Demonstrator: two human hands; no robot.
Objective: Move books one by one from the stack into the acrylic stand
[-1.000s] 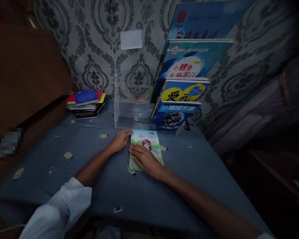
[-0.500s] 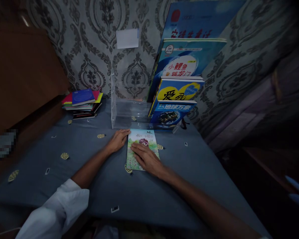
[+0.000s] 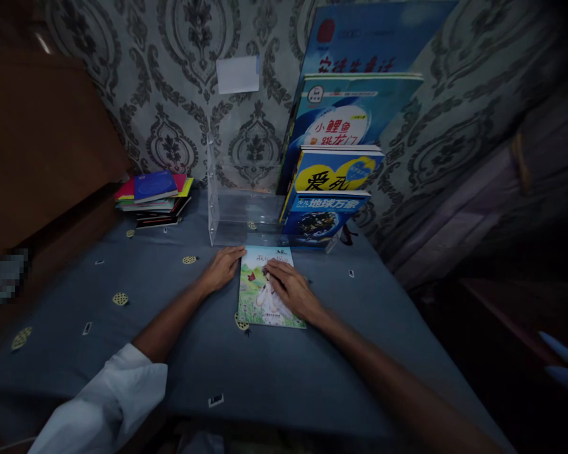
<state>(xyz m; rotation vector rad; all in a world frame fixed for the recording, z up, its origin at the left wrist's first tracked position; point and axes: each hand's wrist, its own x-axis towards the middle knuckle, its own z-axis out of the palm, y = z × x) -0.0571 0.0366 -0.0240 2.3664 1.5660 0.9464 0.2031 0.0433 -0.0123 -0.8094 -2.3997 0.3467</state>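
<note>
A thin illustrated book (image 3: pixel 250 296) lies flat and closed on the cloth-covered table, its pale green and blue cover facing up. My left hand (image 3: pixel 223 267) rests at the book's upper left edge, fingers stretched out and fingertips by the corner. Across the upper right part of the cover lies my right hand (image 3: pixel 294 289), flat with its fingers extended, hiding some of the picture and title. Just beyond the book stands a clear acrylic rack (image 3: pixel 211 217), whose right side holds several upright books (image 3: pixel 322 221) in stepped tiers.
A stack of books (image 3: pixel 156 187) sits at the back left of the table (image 3: pixel 170 340). A white card (image 3: pixel 238 74) is at the top of the rack's left side, before the patterned wall. Brown furniture (image 3: pixel 47 139) borders the left; a curtain (image 3: pixel 473 208) hangs at right.
My right hand has slid up and to the right over the cover, uncovering more of the picture. My left hand stays at the book's left edge. The view has shifted slightly.
</note>
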